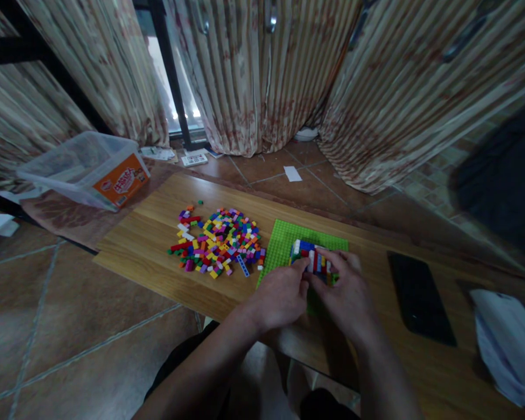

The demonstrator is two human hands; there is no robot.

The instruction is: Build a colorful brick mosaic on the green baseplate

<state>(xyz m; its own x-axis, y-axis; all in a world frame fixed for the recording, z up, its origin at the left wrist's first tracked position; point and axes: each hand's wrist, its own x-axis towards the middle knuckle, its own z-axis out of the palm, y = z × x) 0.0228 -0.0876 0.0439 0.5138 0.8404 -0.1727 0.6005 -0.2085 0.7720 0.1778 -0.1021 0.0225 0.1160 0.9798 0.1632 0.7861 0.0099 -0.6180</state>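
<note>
A small structure of toy building bricks (307,247), in white, blue, red and yellow, stands on a green studded baseplate (280,238). At its near left side my left hand (283,294) is closed, with thumb and fingers bent together against the bricks. Whatever lies between those fingertips is hidden. My right hand (342,287) curls around the structure's right side, its forefinger over the top and its thumb on the near side close to my left fingertips. The two hands cover much of the structure's front.
Loose coloured bricks (227,233) lie heaped on the wooden table (151,224) left of the baseplate. A black phone-like slab (420,297) and a white packet (510,338) lie to the right. Beyond the table's left end stands a clear plastic bin (76,169) with an orange label.
</note>
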